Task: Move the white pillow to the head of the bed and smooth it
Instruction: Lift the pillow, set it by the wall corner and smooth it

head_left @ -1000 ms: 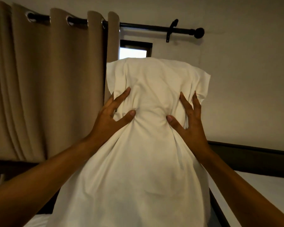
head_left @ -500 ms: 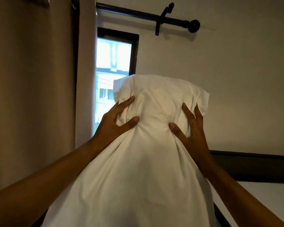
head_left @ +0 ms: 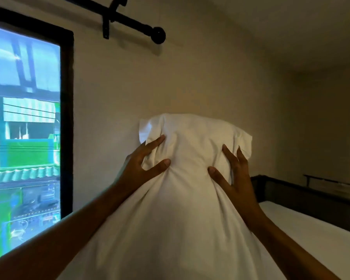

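Fingers of both hands clamp the raised white pillow (head_left: 190, 199).

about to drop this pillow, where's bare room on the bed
Free: the white mattress strip at right, bordered by the dark headboard behind and the pillow. Crowded: centre and left, filled by the pillow gripped in left hand and right hand.

White pillow (head_left: 190, 199), white mattress (head_left: 311, 229), black curtain rod (head_left: 133, 22), beige wall (head_left: 210, 67)

White pillow (head_left: 190, 199) upright, pinched below top
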